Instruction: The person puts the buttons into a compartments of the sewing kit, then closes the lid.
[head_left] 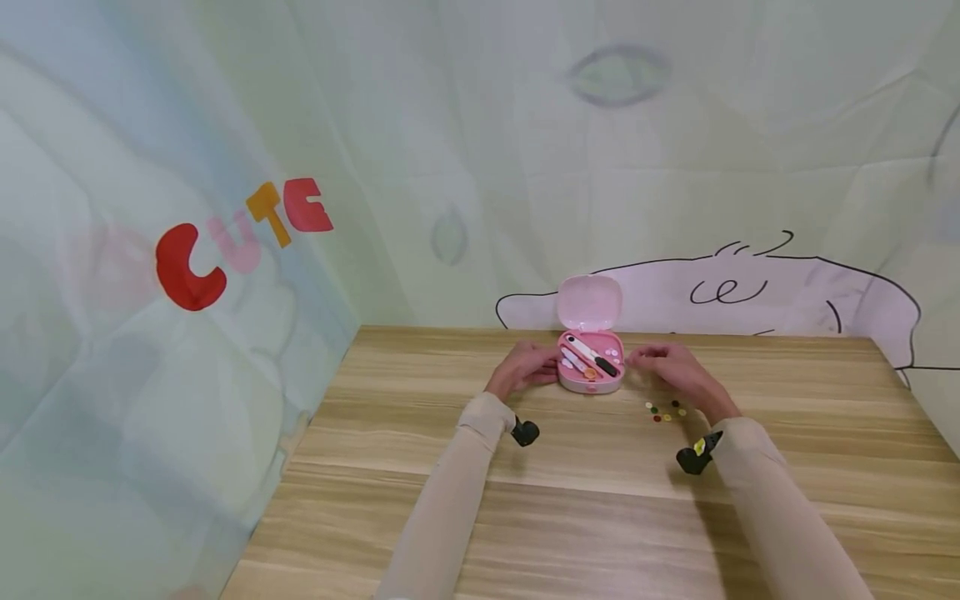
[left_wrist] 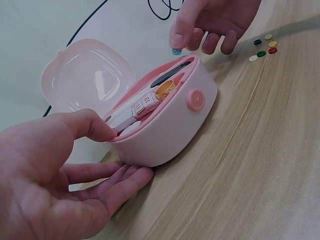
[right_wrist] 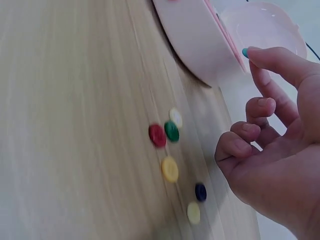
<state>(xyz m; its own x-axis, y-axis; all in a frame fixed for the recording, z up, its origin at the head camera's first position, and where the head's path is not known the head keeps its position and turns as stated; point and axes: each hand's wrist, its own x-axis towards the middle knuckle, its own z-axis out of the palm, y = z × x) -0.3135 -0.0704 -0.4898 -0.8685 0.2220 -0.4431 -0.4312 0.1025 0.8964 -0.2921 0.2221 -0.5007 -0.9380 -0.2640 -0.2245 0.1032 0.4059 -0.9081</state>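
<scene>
A pink and white sewing box (head_left: 591,387) stands on the table with its lid (head_left: 590,303) raised. My left hand (head_left: 528,365) holds its left end, thumb on the rim and fingers against the lower side, as the left wrist view shows. Inside lie a tape measure (left_wrist: 143,104), a yellow-gold round piece (left_wrist: 165,89), a dark-handled tool (head_left: 605,367) and small white pieces (head_left: 612,353). My right hand (head_left: 675,372) pinches a small teal button (right_wrist: 245,52) between thumb and index finger, close to the box's right end. The other right fingers are loosely curled.
Several loose buttons lie on the wooden table near my right wrist, among them a red button (right_wrist: 157,135), a green button (right_wrist: 171,131), a yellow button (right_wrist: 170,169) and a navy button (right_wrist: 200,192). A printed cloth (head_left: 450,167) hangs behind the table's back edge.
</scene>
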